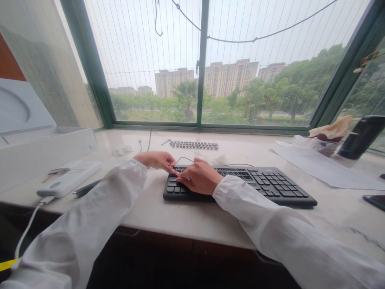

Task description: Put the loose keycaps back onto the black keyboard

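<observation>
A black keyboard (282, 186) lies on the pale stone counter, and both hands are at its left end. My left hand (158, 159) is closed, its fingers curled and their tips down at the upper left keys. From the right, my right hand (201, 177) reaches over the keyboard, thumb and index finger drawn close together near the left fingertips. Anything small between the fingers of either hand is hidden. Bare key sockets (234, 174) seem to show in the keyboard's middle part. Behind it, loose keycaps (194, 145) stand in neat rows.
At left are an open white box (48, 148), a white power bank (70, 176) with a cable, and dark pen-like sticks (87, 188). Paper sheets (325, 166), a black upright object (362, 136) and a phone (375, 200) lie right. A window (258, 80) closes the back.
</observation>
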### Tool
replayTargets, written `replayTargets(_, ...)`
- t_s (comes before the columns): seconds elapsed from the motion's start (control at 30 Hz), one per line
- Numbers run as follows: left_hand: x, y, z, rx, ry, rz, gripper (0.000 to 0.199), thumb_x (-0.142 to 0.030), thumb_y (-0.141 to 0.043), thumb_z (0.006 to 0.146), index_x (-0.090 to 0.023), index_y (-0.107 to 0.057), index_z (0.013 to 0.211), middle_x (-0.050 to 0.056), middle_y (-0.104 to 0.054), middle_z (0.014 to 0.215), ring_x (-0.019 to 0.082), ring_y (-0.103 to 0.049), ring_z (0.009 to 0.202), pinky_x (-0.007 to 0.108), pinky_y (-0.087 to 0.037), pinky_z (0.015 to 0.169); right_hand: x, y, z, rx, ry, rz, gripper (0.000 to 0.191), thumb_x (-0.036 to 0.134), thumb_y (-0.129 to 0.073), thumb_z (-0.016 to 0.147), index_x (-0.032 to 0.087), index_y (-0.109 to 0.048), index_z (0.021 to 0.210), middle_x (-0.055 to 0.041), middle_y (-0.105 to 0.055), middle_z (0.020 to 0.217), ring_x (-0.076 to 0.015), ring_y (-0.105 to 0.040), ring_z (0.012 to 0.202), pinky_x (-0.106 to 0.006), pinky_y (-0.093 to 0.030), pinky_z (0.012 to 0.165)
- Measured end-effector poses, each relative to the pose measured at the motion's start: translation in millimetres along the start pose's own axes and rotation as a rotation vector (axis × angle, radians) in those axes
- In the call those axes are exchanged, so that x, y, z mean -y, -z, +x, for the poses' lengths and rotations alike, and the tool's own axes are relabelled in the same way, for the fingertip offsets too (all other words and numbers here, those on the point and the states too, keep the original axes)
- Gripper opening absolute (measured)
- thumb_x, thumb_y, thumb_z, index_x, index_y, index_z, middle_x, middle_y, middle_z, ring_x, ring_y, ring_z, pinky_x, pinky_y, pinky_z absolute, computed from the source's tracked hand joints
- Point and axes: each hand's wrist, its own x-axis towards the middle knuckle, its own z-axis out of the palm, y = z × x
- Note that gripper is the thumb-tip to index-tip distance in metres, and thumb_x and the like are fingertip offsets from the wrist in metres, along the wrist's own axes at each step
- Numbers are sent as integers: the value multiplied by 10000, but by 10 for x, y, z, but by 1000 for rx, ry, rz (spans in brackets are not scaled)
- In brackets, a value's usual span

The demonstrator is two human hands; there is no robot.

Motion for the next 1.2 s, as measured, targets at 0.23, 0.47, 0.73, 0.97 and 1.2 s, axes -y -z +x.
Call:
replayTargets(0.23,-67,20,-20,44,-62,61,471,-403,-692,668,-200,-268,633,-72,-284,570,88,-326,572,241,-191,556,35,17,33,43,28,-38,473,395,-372,975,156,-699,730,-76,-693,642,-129,-540,542,-322,-288,741)
replayTargets(0.47,-63,39,6,111,-67,13,453,-381,-690,649,-199,-276,624,-68,-339,574,131,-503,695,220,-265,609,38,39,56,74,56,-64,491,390,-346,982,154,-697,732,-82,-701,658,-135,-551,539,-323,-300,750)
replayTargets(0.73,-33,23,6,103,-151,47,420,-342,-654,693,-196,-269,611,-62,-306,577,120,-440,656,226,-284,619,33,100,70,104,130,-114,489,398,-322,990,153,-705,810,-71,-687,634,-143,-564,536,-326,-300,744)
replayTargets(0.97,-1,17,35,143,-142,-51,463,-372,-672,669,-197,-249,597,-65,-328,565,134,-491,703,224,-324,671,2,61,109,98,158,-116,507,387,-339,986,148,-686,703,-72,-687,631,-128,-551,515,-324,-305,732)
replayTargets(1.2,-38,12,-5,103,-156,43,448,-373,-657,693,-196,-258,595,-68,-311,559,97,-374,610,222,-296,614,-14,85,132,107,186,-135,497,388,-361,981,145,-697,707,-82,-694,632,-145,-577,542,-323,-317,732)
